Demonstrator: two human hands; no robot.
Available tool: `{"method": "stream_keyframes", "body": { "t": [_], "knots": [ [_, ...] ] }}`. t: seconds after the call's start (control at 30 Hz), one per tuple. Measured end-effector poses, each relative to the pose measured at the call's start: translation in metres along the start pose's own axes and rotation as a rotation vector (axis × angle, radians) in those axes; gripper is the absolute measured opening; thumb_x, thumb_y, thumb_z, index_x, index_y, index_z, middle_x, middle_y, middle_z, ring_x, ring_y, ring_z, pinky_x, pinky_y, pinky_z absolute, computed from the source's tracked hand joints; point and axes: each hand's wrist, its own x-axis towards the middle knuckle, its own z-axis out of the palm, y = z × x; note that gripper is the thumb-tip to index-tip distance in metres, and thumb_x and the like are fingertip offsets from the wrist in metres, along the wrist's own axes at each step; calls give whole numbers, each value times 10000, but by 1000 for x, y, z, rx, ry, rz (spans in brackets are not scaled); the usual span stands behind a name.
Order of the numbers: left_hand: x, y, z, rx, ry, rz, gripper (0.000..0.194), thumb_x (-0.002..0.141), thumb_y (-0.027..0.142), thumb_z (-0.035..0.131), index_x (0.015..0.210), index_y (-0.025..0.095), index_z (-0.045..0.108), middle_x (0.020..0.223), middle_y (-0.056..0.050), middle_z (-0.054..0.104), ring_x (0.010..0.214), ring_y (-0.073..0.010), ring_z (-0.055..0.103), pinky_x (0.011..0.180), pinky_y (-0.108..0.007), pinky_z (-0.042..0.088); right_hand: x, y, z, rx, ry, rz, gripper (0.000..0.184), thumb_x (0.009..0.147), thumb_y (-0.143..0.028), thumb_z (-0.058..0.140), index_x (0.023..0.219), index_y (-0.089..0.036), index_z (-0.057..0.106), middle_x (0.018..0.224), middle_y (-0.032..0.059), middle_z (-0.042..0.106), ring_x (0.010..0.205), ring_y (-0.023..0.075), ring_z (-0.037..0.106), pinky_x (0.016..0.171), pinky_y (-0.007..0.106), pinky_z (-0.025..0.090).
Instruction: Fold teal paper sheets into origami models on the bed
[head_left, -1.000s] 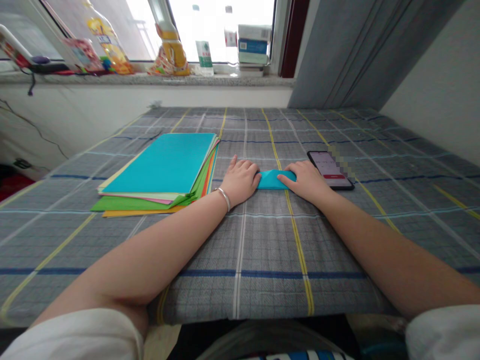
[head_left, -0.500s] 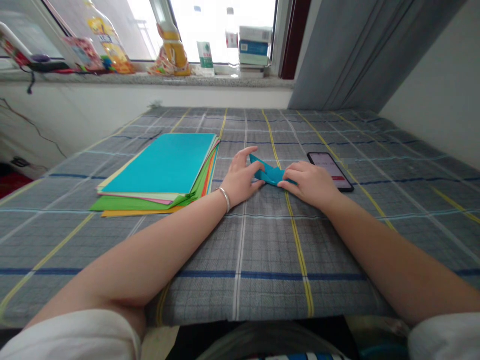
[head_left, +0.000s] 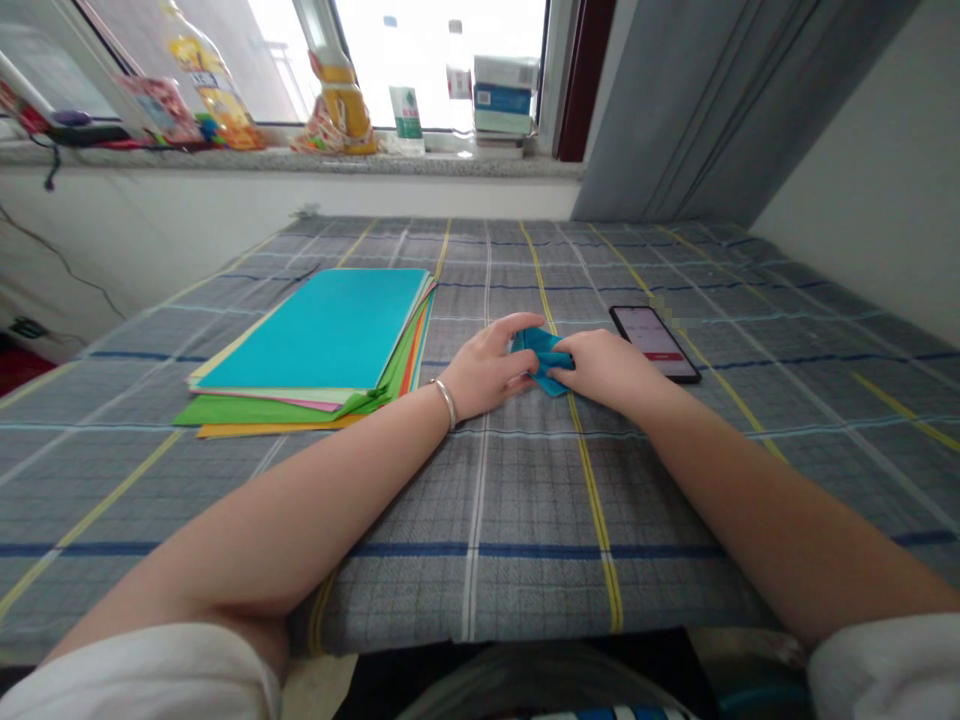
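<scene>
A small folded piece of teal paper is bunched between my hands, just above the plaid cloth. My left hand holds its left side with the fingertips, and my right hand pinches it from the right. Part of the paper is hidden by my fingers. To the left of my left hand lies a stack of coloured paper sheets with a teal sheet on top. A smartphone with a lit screen lies just beyond my right hand.
A grey plaid cloth covers the work surface. Along the far side, a windowsill holds bottles, boxes and packets. A grey curtain hangs at the back right, and a white wall stands to the right.
The teal paper has gone from a flat strip on the cloth to a bunched, folded shape. My hands have closed in on it and lifted it slightly.
</scene>
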Motion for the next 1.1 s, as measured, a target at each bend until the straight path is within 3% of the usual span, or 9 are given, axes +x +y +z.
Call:
{"method": "stream_keyframes", "body": {
  "t": [0.17,0.27,0.43,0.67,0.93,1.1],
  "knots": [
    [-1,0,-6,-81,-3,44,393,862,555,598,1040,204,614,1400,-131,423,1137,-247,556,1017,-427,466,7,-7,4,-58,-34,81,181,810,-390,617,830,-264,745,851,60,742,797,254,666,585,322,395],
    [-2,0,-8,-128,90,-32,331,948,468,465,1090,190,572,1347,-140,457,1105,-222,570,991,-401,476,5,-14,5,-144,-32,64,197,826,-378,592,836,-257,746,877,75,743,801,261,671,569,321,387],
    [0,0,-11,-172,142,-173,268,988,320,345,960,200,583,1204,-95,563,1157,-196,544,1032,-377,442,3,-25,4,-210,-49,65,174,825,-288,588,854,-234,750,907,98,746,799,270,678,554,324,381],
    [0,-1,-11,-176,87,-158,225,940,307,453,851,189,622,1190,-100,595,1091,-196,587,977,-364,477,1,-28,2,-290,-53,-17,211,866,-271,545,844,-210,747,939,100,756,837,255,677,630,344,389],
    [-1,-13,-6,-145,82,-247,353,948,371,469,694,177,617,1095,-79,654,948,-178,632,869,-335,498,-9,11,-1,-89,139,-160,401,919,-517,498,1012,-191,713,849,83,740,882,251,637,956,417,348],
    [0,-20,-5,-180,64,-362,337,934,401,506,718,176,635,1024,-69,654,948,-183,618,889,-341,491,-6,44,11,187,168,-178,331,926,-444,489,1020,-199,690,982,86,711,971,245,598,855,367,419]
  ]
}}
